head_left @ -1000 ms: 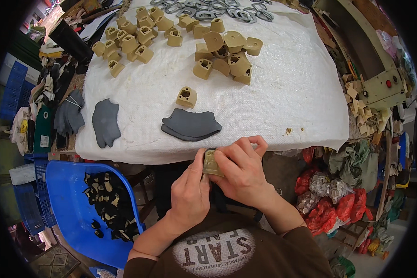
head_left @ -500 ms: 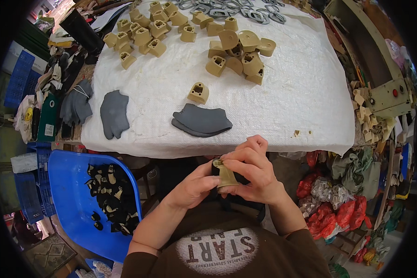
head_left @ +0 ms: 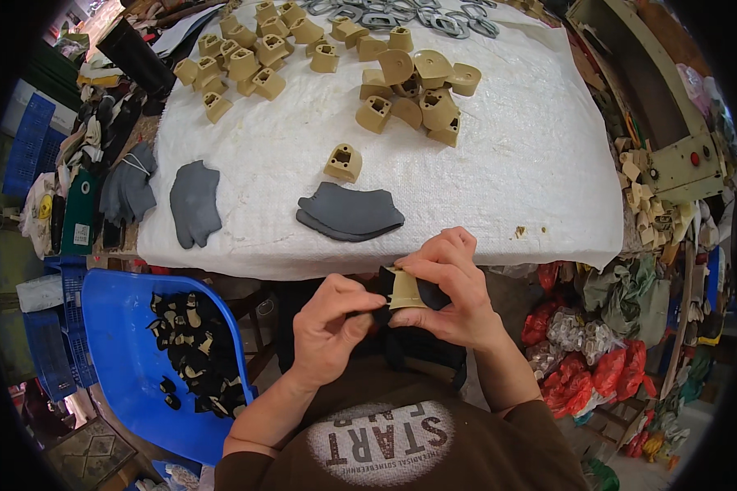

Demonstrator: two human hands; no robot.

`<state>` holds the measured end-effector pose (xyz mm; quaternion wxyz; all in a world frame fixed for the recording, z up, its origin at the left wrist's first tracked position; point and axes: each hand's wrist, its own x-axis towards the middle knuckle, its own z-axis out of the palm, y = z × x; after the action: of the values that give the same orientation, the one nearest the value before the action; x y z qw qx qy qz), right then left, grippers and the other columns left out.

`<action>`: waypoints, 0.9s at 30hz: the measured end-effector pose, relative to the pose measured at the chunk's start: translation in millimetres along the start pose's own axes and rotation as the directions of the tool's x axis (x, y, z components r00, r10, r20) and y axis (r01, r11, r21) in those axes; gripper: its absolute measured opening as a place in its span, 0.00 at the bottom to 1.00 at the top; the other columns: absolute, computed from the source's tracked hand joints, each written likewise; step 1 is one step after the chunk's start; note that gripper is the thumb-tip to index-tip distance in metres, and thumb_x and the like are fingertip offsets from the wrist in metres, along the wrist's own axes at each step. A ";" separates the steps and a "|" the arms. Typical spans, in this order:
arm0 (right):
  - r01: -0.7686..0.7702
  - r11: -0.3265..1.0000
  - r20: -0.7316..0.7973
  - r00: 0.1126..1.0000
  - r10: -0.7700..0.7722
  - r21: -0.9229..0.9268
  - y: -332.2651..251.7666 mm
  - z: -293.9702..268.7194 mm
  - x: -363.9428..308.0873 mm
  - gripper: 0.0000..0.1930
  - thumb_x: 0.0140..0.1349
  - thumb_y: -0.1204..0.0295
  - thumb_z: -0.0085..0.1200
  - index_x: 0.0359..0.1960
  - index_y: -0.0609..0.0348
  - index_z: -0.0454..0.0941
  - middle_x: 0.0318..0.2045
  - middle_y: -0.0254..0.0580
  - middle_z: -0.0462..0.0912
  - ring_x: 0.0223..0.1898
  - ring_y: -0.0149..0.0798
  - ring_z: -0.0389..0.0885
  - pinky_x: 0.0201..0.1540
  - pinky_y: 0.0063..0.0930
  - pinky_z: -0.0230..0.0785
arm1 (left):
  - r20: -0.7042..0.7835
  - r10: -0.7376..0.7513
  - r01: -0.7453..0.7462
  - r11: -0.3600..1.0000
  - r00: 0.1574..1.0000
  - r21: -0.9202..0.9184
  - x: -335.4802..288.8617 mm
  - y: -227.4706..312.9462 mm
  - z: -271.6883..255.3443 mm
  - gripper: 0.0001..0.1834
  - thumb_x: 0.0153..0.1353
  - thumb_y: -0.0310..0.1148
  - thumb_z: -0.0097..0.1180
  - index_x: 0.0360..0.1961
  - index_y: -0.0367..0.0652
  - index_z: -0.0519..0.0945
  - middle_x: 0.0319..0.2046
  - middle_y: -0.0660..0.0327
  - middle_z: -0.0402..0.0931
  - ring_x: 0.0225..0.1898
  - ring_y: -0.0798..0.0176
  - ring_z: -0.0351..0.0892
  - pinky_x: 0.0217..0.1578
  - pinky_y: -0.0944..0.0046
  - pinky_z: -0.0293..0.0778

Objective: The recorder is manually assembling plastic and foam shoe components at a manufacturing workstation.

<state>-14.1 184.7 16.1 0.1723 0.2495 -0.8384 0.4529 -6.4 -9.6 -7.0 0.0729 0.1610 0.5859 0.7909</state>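
Observation:
In front of my body, just off the table's near edge, my right hand (head_left: pixel 458 295) grips a tan shoe heel (head_left: pixel 404 293) between thumb and fingers. A dark cover piece (head_left: pixel 385 282) lies along the heel's left side, and part of it is hidden by my fingers. My left hand (head_left: pixel 329 327) has its thumb and fingers pinched together on the dark piece's edge, beside the heel. On the table, beyond my hands, sits a short stack of dark grey cut pieces (head_left: pixel 350 213). Just behind that stack a single tan heel (head_left: pixel 343 162) shows its hollow face.
Tan heels lie in two piles, far left (head_left: pixel 246 61) and centre right (head_left: pixel 434 110), on the white table cover (head_left: pixel 532 155). Grey rings (head_left: pixel 426 15) lie at the back. A blue tub (head_left: pixel 110 352) at my left holds dark-covered heels. Red bags (head_left: pixel 606 372) fill the right.
My left hand has shifted left and slightly down from the heel's side, now pinching the dark piece's edge. More of the heel's tan side shows. The right hand keeps its hold.

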 end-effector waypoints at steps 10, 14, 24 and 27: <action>-0.015 0.999 0.142 0.990 0.009 0.043 -6.2 -2.5 -2.6 0.26 0.43 0.57 0.66 0.41 0.58 0.72 0.36 0.38 0.78 0.36 0.39 0.71 0.49 0.38 0.54 | 0.151 0.407 -0.428 0.776 0.901 0.464 12.6 8.1 9.6 0.11 0.51 0.33 0.64 0.28 0.38 0.77 0.18 0.61 0.69 0.21 0.63 0.66 0.24 0.67 0.64; 0.017 0.999 0.158 0.987 -0.010 -0.047 -8.9 0.0 -1.0 0.25 0.40 0.61 0.67 0.41 0.57 0.73 0.38 0.38 0.79 0.40 0.41 0.71 0.48 0.37 0.56 | 0.289 0.426 -0.515 0.708 0.857 0.483 10.1 6.2 5.5 0.13 0.50 0.35 0.65 0.28 0.38 0.75 0.20 0.59 0.70 0.23 0.61 0.69 0.26 0.63 0.67; 0.041 0.999 0.179 0.983 -0.047 0.036 -28.7 -6.0 5.8 0.36 0.44 0.44 0.59 0.49 0.59 0.73 0.56 0.53 0.62 0.52 0.51 0.65 0.52 0.42 0.59 | 0.128 -0.426 0.425 0.904 0.895 0.036 2.5 5.7 -2.8 0.25 0.57 0.42 0.50 0.49 0.35 0.67 0.37 0.62 0.72 0.38 0.72 0.70 0.40 0.72 0.67; 0.014 0.991 0.040 0.999 -0.020 0.135 -37.3 -6.1 4.6 0.39 0.46 0.39 0.55 0.51 0.61 0.71 0.55 0.54 0.63 0.51 0.50 0.65 0.51 0.40 0.62 | -0.044 -0.358 0.360 0.932 0.933 0.046 10.2 3.6 -4.6 0.21 0.57 0.36 0.47 0.49 0.35 0.67 0.32 0.61 0.73 0.30 0.72 0.71 0.31 0.72 0.68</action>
<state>4.0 171.2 46.7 0.1416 0.2772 -0.8073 0.5014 -17.3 -11.8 -3.1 0.2017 0.0395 0.6275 0.7510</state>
